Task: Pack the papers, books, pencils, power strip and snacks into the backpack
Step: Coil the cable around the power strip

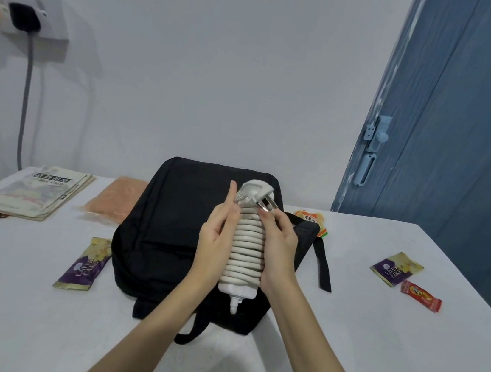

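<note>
A white table [342, 339] was placed against a pale wall [221, 73], with a blue door [463, 136] to the right. A black backpack [168, 238] was laid flat at the centre of the table, its straps trailing off the near and right edges.

A white power strip [238, 288], its cord wound round it in tight coils, was held above the backpack between both hands. The left hand [215, 238] was pressed flat against the left side of the coils, fingers straight and held together, pointing upward. The right hand [280, 246] was curled round the right side, and the plug [255, 195] at the upper end was pinched by its fingertips near the metal prongs.

A stack of books [37, 192] was positioned at the far left of the table, with an orange packet [114, 199] just beside the backpack. One purple snack packet [84, 261] was located near the backpack's left edge; a second purple packet [395, 268] and a red packet [421, 296] were located well apart on the right, touching each other. An orange-and-white packet [311, 219] was partly hidden behind the backpack. A wall socket [26, 16] with a black plug was mounted at the upper left.
</note>
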Motion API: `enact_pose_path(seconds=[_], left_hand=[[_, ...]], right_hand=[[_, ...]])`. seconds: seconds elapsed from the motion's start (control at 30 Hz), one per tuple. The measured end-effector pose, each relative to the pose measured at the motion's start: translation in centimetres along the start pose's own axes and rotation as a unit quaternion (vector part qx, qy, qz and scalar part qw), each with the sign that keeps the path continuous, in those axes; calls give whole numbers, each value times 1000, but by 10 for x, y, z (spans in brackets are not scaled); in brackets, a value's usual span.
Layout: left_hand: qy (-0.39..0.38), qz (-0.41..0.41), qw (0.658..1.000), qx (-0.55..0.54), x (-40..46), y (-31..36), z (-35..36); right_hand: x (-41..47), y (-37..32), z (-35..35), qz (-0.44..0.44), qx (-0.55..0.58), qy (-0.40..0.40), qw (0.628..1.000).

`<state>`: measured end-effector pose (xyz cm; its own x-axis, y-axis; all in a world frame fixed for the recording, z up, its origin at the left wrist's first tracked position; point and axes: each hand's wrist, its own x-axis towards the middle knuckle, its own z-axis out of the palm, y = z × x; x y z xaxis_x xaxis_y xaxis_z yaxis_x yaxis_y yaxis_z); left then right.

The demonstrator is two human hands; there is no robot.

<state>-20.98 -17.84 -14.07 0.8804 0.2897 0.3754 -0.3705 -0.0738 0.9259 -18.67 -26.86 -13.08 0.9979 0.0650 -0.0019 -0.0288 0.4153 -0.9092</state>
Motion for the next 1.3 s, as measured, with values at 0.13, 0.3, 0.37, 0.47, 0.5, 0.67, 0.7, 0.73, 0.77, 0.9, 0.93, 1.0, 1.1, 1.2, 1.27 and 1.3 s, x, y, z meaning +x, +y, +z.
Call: enact_pose_path(seconds=[0.13, 0.3, 0.37, 0.47, 0.5, 0.67, 0.7, 0.73, 0.77, 0.9, 0.93, 1.0, 1.1, 1.2, 1.27, 1.3], left_hand=[[-62, -38, 995, 72, 0, -1, 2], [-57, -40, 989, 127, 2, -5, 0], [-55, -40, 989, 128, 1, -7, -1], [-70, -27, 985, 153, -3, -9, 0], [-76, -27, 984, 158, -4, -9, 1], [-85, -39, 987, 129, -5, -7, 0], [-91, -55, 989, 105, -4, -7, -1], [-98, -73, 988, 90, -3, -6, -2], [-102, -87, 987, 84, -2, -5, -2], [-46, -147, 987, 34, 3, -6, 0], [-19, -157, 987, 13, 4, -8, 0], [16, -171, 985, -10, 5, -13, -2], [34, -180, 982, -37, 6, -10, -5], [34, -189, 977, -92, 5, -6, -10], [56, -172, 977, -109, 2, -8, -14], [72, -157, 979, -110, 0, -10, -15]], right_hand=[[1, 6, 1, -13, -38, -1, 999], [0, 7, 2, 0, -19, -61, 998], [4, 5, 3, 24, -11, -61, 998], [8, 5, 5, 70, 1, -28, 997], [9, 7, 4, 77, 7, -11, 997], [14, 11, 2, 70, 15, 42, 997], [16, 11, 1, 72, 20, 52, 996], [16, 11, 0, 77, 29, 61, 995], [16, 11, 0, 85, 43, 68, 993], [12, 16, 1, 107, 84, 57, 989], [11, 18, 2, 103, 81, 47, 990], [10, 19, 4, 83, 65, 31, 994], [7, 16, 7, 61, 34, 21, 997], [3, 17, 11, 38, -2, 29, 999], [0, 19, 15, 41, -5, 35, 999], [-1, 20, 17, 41, -10, 36, 998]])
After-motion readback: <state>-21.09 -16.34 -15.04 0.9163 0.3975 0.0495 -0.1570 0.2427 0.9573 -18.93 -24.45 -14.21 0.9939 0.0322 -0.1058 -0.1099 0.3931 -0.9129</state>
